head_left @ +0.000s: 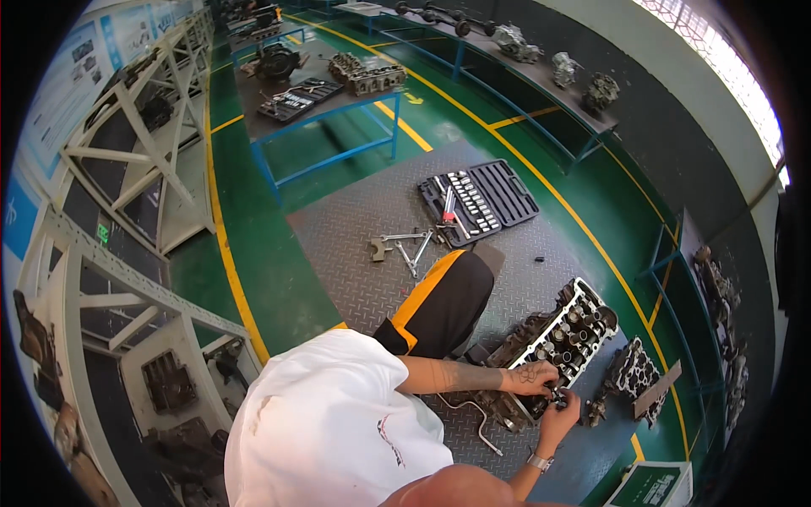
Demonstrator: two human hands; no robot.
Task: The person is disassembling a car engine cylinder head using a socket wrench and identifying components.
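On the checker-plate floor, a metal cylinder head point(578, 334) with round valve bores rests to the right of my bent knee. My left hand point(530, 378) reaches over its near end, fingers pinched together. My right hand point(561, 416), with a watch on the wrist, meets it there with curled fingers. Both sets of fingertips close on a small dark piece point(556, 394) that is mostly hidden; its kind cannot be made out. Beside my forearm lies a bent silver rod point(480, 414).
An open socket set case point(477, 198) lies ahead, with metal hand tools point(410, 249) left of it. A second engine casting point(632, 376) sits to the right. A blue-framed bench point(325, 160) stands farther off, and white metal racks point(127, 156) line the left.
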